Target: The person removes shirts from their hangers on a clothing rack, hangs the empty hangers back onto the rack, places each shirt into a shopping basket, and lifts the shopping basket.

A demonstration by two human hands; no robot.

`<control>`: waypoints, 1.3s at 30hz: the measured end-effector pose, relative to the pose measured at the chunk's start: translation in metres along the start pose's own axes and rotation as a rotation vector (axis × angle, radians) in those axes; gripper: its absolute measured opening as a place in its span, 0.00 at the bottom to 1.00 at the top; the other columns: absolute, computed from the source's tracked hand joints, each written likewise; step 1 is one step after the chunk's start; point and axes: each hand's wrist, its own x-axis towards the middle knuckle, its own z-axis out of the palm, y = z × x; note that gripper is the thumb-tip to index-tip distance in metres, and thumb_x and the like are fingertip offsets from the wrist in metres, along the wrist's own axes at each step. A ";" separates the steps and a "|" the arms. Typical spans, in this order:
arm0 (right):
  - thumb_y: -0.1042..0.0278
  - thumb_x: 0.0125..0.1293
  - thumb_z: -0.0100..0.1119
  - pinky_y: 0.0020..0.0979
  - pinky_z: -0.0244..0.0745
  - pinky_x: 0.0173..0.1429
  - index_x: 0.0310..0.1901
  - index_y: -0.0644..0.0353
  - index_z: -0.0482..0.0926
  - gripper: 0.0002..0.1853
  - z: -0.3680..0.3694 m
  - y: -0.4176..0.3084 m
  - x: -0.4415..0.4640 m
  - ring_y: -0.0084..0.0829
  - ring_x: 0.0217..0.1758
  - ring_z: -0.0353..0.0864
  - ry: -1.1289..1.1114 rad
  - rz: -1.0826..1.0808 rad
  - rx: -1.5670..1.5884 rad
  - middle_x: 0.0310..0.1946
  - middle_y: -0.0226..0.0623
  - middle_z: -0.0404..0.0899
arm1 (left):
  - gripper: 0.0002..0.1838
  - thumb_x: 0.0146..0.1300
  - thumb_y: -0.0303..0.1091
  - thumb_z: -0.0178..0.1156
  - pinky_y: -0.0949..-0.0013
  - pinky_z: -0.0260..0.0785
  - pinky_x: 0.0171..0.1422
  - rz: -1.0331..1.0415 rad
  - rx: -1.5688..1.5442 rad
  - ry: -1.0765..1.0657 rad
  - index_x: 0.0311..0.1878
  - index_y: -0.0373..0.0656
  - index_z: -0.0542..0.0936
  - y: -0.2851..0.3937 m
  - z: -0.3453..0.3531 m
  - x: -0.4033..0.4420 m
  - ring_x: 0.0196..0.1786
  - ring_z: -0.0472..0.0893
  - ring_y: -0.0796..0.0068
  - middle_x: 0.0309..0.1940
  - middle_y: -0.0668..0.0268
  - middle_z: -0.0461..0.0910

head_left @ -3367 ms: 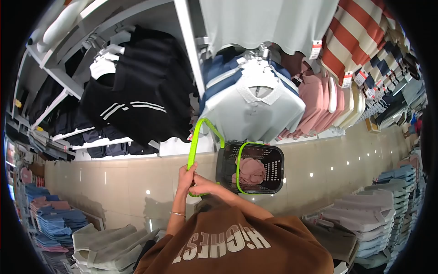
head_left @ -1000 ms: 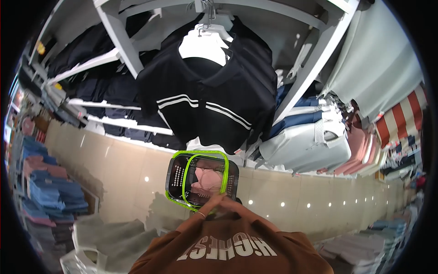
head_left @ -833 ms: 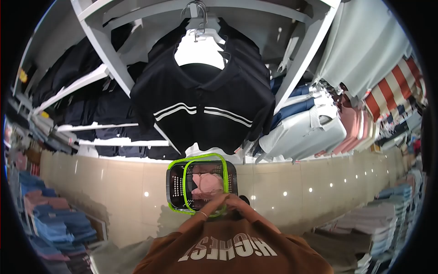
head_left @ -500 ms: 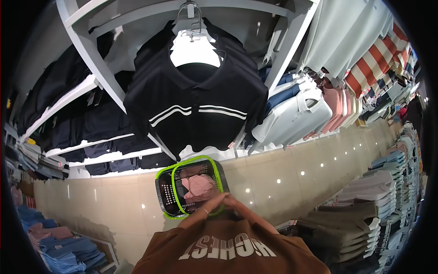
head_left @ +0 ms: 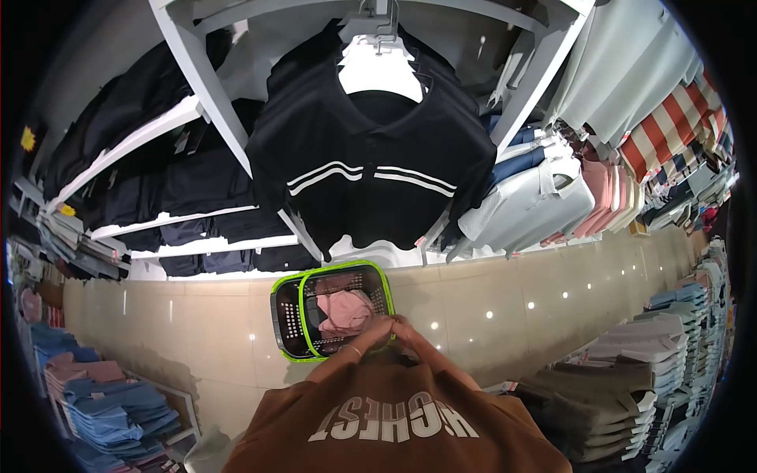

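Note:
A black basket with bright green rim and handle (head_left: 333, 268) is in front of me, a crumpled pink garment (head_left: 347, 309) inside it. My left hand (head_left: 375, 328), with a thin bracelet at the wrist, is closed at the basket's near right corner. Beside it, my right hand (head_left: 404, 329) is also closed, the two nearly touching. What the fingers hold, if anything, is too small to make out. Whether they grip the rim or only overlap it in view, I cannot tell. Straight ahead hangs a black polo shirt with two white chest stripes (head_left: 371, 150).
White shelves (head_left: 173, 251) with dark folded clothes stand to the left. Light grey shirts (head_left: 536, 201) and pink ones hang right of the black shirt. Stacks of brown trousers (head_left: 599, 398) lie at the lower right, blue folded garments (head_left: 118, 414) at the lower left. Shiny tiles (head_left: 213, 315) cover the floor.
My view has turned slightly, so the racks appear farther right. Both hands sit a little higher in view and close together by the basket corner. The pink garment stays in the basket.

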 end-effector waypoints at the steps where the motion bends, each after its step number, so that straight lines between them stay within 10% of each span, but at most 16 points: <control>1: 0.66 0.57 0.60 0.40 0.78 0.51 0.55 0.63 0.71 0.23 0.002 -0.007 -0.007 0.34 0.51 0.76 0.004 -0.041 0.082 0.49 0.40 0.76 | 0.13 0.58 0.36 0.58 0.68 0.73 0.40 -0.072 0.048 0.011 0.41 0.41 0.84 -0.015 0.005 0.014 0.35 0.81 0.72 0.32 0.65 0.82; 7: 0.69 0.58 0.58 0.33 0.80 0.46 0.51 0.62 0.74 0.19 0.006 -0.085 -0.018 0.29 0.41 0.81 -0.053 -0.195 0.068 0.40 0.36 0.80 | 0.13 0.64 0.35 0.57 0.71 0.74 0.37 -0.011 -0.549 -0.071 0.46 0.37 0.81 0.052 -0.055 0.011 0.36 0.80 0.72 0.36 0.64 0.81; 20: 0.82 0.60 0.49 0.23 0.76 0.37 0.42 0.65 0.76 0.10 0.030 -0.385 -0.088 0.23 0.34 0.81 -0.039 -0.862 -0.054 0.34 0.36 0.82 | 0.07 0.66 0.27 0.54 0.77 0.70 0.42 0.939 -0.124 0.600 0.38 0.35 0.79 0.334 -0.299 -0.058 0.35 0.76 0.84 0.30 0.70 0.79; 26: 0.83 0.56 0.48 0.24 0.78 0.41 0.39 0.72 0.77 0.10 0.017 -0.448 -0.107 0.26 0.34 0.84 0.158 -1.160 -0.199 0.32 0.42 0.83 | 0.08 0.62 0.29 0.57 0.72 0.72 0.46 1.062 0.200 1.100 0.40 0.34 0.81 0.378 -0.348 -0.090 0.38 0.82 0.72 0.33 0.61 0.82; 33: 0.76 0.55 0.58 0.23 0.77 0.37 0.37 0.69 0.78 0.08 0.003 -0.491 -0.123 0.24 0.30 0.83 0.628 -1.485 -0.318 0.27 0.38 0.83 | 0.17 0.62 0.38 0.59 0.60 0.69 0.56 1.007 0.350 1.100 0.48 0.37 0.77 0.392 -0.365 -0.074 0.51 0.78 0.54 0.45 0.53 0.77; 39: 0.52 0.57 0.63 0.44 0.71 0.54 0.55 0.62 0.69 0.30 0.034 -0.523 -0.108 0.48 0.52 0.77 0.802 -1.478 -0.850 0.48 0.49 0.76 | 0.32 0.61 0.58 0.56 0.55 0.68 0.54 0.818 0.489 1.045 0.58 0.41 0.70 0.416 -0.347 -0.057 0.53 0.76 0.50 0.47 0.50 0.77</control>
